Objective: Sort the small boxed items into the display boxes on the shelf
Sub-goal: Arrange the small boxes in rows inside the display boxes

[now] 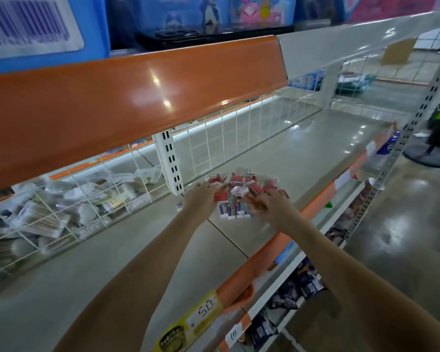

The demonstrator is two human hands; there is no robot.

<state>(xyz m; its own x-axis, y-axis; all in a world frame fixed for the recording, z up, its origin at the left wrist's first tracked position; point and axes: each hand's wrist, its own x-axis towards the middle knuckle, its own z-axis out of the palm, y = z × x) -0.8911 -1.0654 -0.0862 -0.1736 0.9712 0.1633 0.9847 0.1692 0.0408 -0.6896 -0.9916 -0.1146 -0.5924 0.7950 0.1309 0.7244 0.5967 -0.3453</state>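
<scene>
At the near edge of the shelf (pixel 127 255) a yellow price tag (pixel 192 322) is seen on the orange front strip (pixel 272 252), with dark packets (pixel 305 280) stocked on the level below. Both forearms are stretched across the pale shelf surface toward a heap of small boxes (pixel 241 193) lying loose near the shelf's middle, just in front of a white slotted upright (pixel 170 162). The left hand (pixel 201 200) is laid at the heap's left side, and a red box (pixel 221 196) is pinched at its fingertips. The right hand (pixel 272 203) is set at the heap's right side with fingers curled down among the boxes; whether one is actually gripped cannot be told. White-and-blue boxes (pixel 233 212) are lined up between the two hands, touching the heap. Behind a wire grid (pixel 61 199) to the left, clear-wrapped packs are piled. Above, an orange rail (pixel 127 97) is seen, and blue cartons (pixel 43 31) are stacked on the shelf over it.
</scene>
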